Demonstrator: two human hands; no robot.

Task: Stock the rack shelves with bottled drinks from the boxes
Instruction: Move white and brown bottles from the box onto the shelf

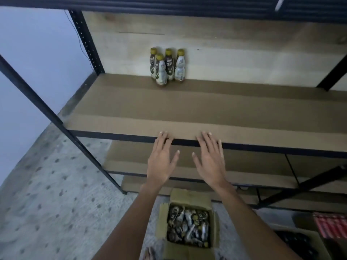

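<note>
Pale wall [28, 53] and speckled grey floor [47, 175]; black-framed rack [56, 117] with a brown shelf [187, 109]; open cardboard box [189, 194] on the floor below, packed with loose bottles [187, 226] lying every way; left hand [162, 162] and right hand [210, 162] flat, fingers straight and spread, holding nothing, fingertips [163, 133] over the shelf's front edge; four bottles [169, 66] well beyond the fingers at the back, upright, gold caps up, with "78" legible on one dark label.

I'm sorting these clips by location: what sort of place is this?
Probably a stockroom or shop storeroom: a black metal rack, four bottled drinks standing on its board shelf, and an open carton holding more on the floor.
</note>
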